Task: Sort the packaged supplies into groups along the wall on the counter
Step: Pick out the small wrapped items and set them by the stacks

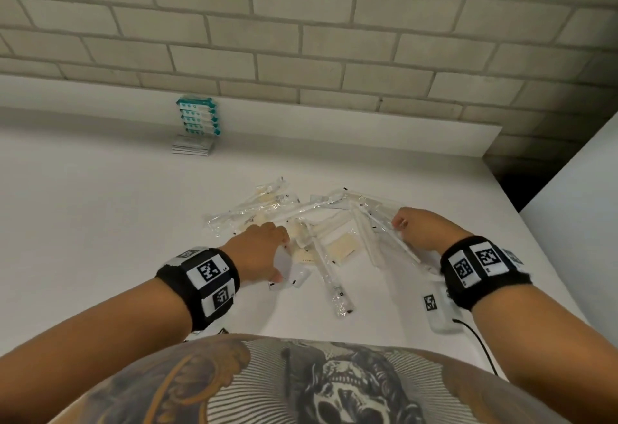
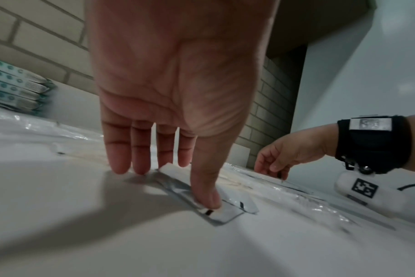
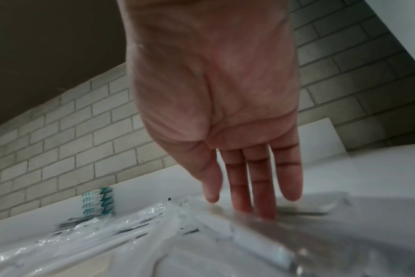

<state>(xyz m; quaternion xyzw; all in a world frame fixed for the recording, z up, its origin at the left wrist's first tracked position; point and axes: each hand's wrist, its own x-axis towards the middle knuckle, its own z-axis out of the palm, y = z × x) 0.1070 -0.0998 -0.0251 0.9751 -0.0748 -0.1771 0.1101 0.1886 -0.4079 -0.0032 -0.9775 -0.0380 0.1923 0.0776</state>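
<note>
A: Head view: my left hand (image 1: 259,246) lies flat, thumb pressing a small packet (image 2: 222,211) on the table (image 1: 100,206); right hand (image 1: 418,228) has straight fingers on a long clear sleeve (image 1: 401,243), nothing gripped.

B: Risk?

A: Slick film w/ no real grip, so pkts may slide or drag neighbours. Sorted teal stack (image 1: 198,117) sits by the wall.

Counter (image 1: 100,189) is plain white, wall (image 1: 301,39) is pale beige brick with grey grout. The stacked packets (image 1: 198,117) by the wall are white with teal edges. Loose wrappers (image 1: 334,289) are clear with cream contents and little black marks. Both wristbands (image 1: 200,281) are black with black-and-white square tags.
</note>
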